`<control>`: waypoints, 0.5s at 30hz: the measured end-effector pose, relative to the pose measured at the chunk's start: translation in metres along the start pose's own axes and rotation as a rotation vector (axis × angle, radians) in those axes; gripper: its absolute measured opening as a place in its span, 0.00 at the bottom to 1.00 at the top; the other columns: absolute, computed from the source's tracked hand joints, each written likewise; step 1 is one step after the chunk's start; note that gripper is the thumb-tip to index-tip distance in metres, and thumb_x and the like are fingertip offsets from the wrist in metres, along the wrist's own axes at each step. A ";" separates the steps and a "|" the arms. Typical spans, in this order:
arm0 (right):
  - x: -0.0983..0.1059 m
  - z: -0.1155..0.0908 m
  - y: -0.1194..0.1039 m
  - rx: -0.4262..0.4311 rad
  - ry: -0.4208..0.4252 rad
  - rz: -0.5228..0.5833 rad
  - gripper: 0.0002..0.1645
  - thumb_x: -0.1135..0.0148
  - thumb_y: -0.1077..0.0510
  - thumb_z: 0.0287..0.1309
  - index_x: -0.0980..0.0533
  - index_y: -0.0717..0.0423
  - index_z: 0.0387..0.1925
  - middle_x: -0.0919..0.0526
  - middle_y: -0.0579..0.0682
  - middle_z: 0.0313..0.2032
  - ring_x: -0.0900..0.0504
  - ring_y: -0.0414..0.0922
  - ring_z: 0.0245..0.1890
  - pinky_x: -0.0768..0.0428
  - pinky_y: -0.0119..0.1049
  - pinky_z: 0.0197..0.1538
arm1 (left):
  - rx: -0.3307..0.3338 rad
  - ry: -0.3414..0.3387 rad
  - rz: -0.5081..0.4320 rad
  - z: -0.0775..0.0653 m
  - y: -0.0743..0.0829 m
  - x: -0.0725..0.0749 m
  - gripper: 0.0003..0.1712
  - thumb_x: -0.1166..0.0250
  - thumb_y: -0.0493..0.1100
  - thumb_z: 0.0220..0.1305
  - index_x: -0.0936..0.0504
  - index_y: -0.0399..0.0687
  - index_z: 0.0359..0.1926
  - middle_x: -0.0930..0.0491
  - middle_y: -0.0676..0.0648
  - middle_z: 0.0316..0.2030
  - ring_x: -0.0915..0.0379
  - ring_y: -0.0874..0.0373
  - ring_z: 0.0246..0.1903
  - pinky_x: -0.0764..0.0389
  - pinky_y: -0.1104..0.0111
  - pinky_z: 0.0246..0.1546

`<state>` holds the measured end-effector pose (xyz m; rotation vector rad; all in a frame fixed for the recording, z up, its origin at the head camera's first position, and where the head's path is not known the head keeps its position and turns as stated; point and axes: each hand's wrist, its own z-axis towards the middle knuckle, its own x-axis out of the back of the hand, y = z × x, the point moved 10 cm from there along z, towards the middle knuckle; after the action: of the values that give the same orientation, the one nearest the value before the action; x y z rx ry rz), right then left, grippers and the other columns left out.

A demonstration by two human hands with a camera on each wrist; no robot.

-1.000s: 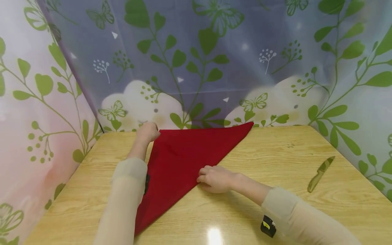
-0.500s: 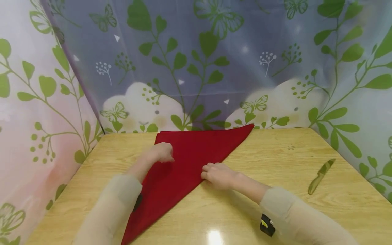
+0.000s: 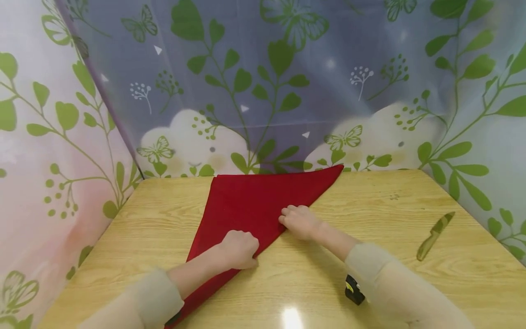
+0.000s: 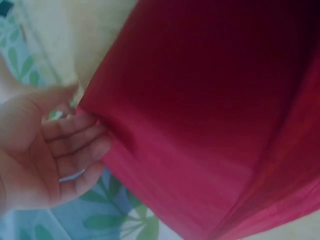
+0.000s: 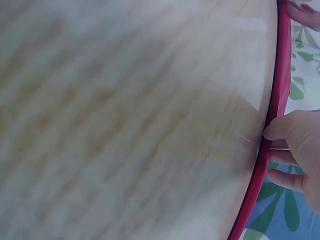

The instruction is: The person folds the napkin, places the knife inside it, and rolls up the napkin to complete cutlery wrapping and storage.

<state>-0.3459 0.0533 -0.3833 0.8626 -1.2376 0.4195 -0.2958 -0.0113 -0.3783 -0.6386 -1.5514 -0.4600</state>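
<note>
A red cloth point(image 3: 242, 201), folded to a triangle, lies on the wooden table with its long slanting edge toward me. My left hand point(image 3: 239, 249) is at the lower stretch of that edge; in the left wrist view its loosely bent fingers point(image 4: 82, 145) touch the cloth, with the thumb apart from them. Further up the same edge, my right hand point(image 3: 300, 221) pinches the cloth between thumb and fingers, as the right wrist view shows. The cloth's near corner is partly hidden behind my left forearm.
A knife with a patterned handle point(image 3: 427, 246) lies at the right of the wooden table point(image 3: 370, 214), blade pointing away. Patterned curtains point(image 3: 263, 82) hang behind and at both sides. A small black device point(image 3: 354, 290) is under my right sleeve.
My left hand has left the cloth's far left corner and swept nearer and to the right, down to the slanting edge. My right hand has shifted slightly up along that edge.
</note>
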 end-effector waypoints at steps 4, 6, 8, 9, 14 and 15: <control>-0.003 0.002 0.008 -0.017 -0.014 -0.011 0.05 0.38 0.60 0.52 0.21 0.51 0.33 0.24 0.47 0.31 0.25 0.46 0.32 0.26 0.36 0.27 | -0.006 0.072 0.091 -0.002 0.007 0.001 0.22 0.38 0.40 0.51 0.39 0.51 0.09 0.40 0.55 0.09 0.47 0.63 0.11 0.37 0.68 0.10; -0.004 0.003 0.011 -0.024 -0.025 -0.005 0.05 0.38 0.61 0.52 0.20 0.52 0.33 0.23 0.47 0.31 0.25 0.46 0.33 0.26 0.36 0.28 | -0.008 0.088 0.118 -0.001 0.008 0.002 0.21 0.38 0.40 0.51 0.38 0.51 0.09 0.38 0.54 0.09 0.43 0.62 0.10 0.35 0.67 0.10; -0.005 0.003 0.013 -0.028 -0.041 0.004 0.05 0.37 0.61 0.52 0.20 0.52 0.33 0.23 0.48 0.31 0.25 0.47 0.34 0.26 0.37 0.29 | -0.015 0.099 0.142 -0.001 0.009 0.003 0.20 0.39 0.40 0.51 0.36 0.50 0.09 0.36 0.54 0.09 0.40 0.61 0.10 0.34 0.66 0.11; -0.006 0.003 0.013 -0.030 -0.053 0.013 0.06 0.38 0.61 0.51 0.20 0.53 0.34 0.23 0.48 0.31 0.24 0.47 0.34 0.26 0.37 0.30 | -0.017 0.100 0.149 -0.001 0.010 0.003 0.20 0.39 0.40 0.51 0.36 0.51 0.09 0.36 0.54 0.09 0.39 0.60 0.10 0.34 0.66 0.11; -0.008 0.000 0.012 -0.011 -0.089 0.063 0.06 0.39 0.63 0.52 0.21 0.54 0.34 0.22 0.49 0.30 0.22 0.47 0.34 0.24 0.39 0.32 | -0.011 0.111 0.147 -0.004 0.006 0.002 0.21 0.40 0.39 0.48 0.39 0.51 0.07 0.38 0.55 0.08 0.43 0.62 0.10 0.39 0.67 0.11; -0.007 -0.001 0.011 -0.003 -0.090 0.073 0.05 0.39 0.63 0.52 0.22 0.54 0.33 0.22 0.48 0.29 0.21 0.47 0.34 0.24 0.38 0.32 | -0.011 0.113 0.144 -0.005 0.006 0.003 0.21 0.40 0.38 0.48 0.40 0.51 0.07 0.39 0.55 0.08 0.43 0.62 0.10 0.39 0.68 0.11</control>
<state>-0.3552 0.0622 -0.3864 0.8425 -1.3559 0.4412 -0.2885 -0.0099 -0.3758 -0.7157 -1.3864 -0.3891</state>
